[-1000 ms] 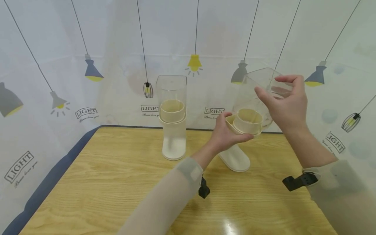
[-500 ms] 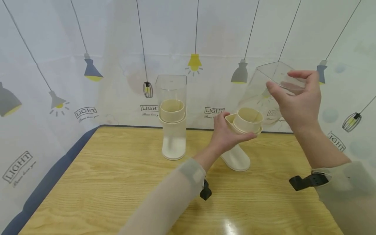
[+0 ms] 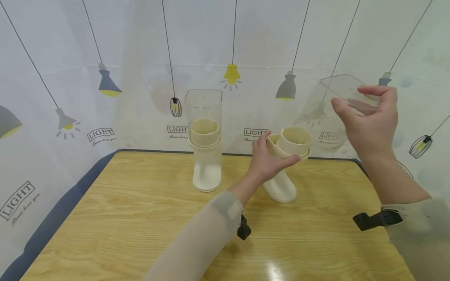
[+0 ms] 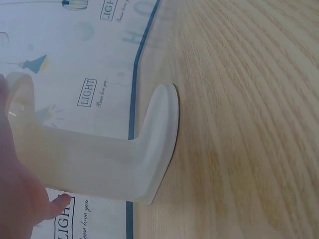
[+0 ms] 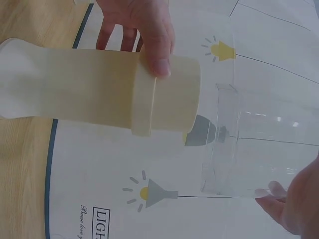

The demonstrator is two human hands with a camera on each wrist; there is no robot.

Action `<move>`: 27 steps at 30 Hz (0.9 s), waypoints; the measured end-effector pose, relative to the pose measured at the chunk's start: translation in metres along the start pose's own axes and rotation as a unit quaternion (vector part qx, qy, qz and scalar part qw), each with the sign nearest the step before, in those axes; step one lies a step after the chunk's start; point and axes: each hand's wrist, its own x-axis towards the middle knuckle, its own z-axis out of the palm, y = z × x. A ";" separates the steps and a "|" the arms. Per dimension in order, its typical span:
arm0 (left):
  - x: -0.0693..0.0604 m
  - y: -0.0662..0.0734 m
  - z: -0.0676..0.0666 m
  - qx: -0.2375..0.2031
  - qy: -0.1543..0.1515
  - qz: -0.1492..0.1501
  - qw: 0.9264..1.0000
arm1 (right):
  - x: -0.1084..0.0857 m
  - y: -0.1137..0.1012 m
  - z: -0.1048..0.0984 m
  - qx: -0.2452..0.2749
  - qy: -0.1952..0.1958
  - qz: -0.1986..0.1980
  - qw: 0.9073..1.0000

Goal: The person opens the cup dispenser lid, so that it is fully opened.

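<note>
Left hand point(image 3: 265, 162): thumb and fingers clamped round the upper part of the right-hand cream stand point(image 5: 99, 89), thumb along the near side of its collar.
Right-hand cream stand: right of the table's middle, toward the far edge; its round ring point(image 3: 295, 142) points up, its foot point(image 3: 280, 189) is low at the table.
Right hand point(image 3: 372, 121): thumb and fingers pinch the upper end of a clear container point(image 5: 266, 142).
Clear container: in the air, tilted, above and to the right of the ring, apart from it.
Left-hand cream stand point(image 3: 207, 160): upright on the wooden table point(image 3: 123, 218), a second clear container point(image 3: 205, 99) seated on top.
Far wall: white sheet point(image 3: 263, 35) printed with hanging lamps.
</note>
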 end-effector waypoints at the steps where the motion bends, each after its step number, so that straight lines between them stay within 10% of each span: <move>1: 0.000 0.000 -0.001 -0.004 -0.001 0.001 1.000 | 0.001 0.001 -0.002 0.004 0.002 0.003 1.000; 8: 0.003 0.001 0.001 -0.018 -0.010 -0.002 1.000 | 0.007 0.007 -0.016 0.068 0.011 0.035 0.997; 27: 0.013 -0.004 -0.014 0.005 -0.067 -0.002 0.998 | 0.015 0.061 -0.049 -0.060 0.065 0.134 0.987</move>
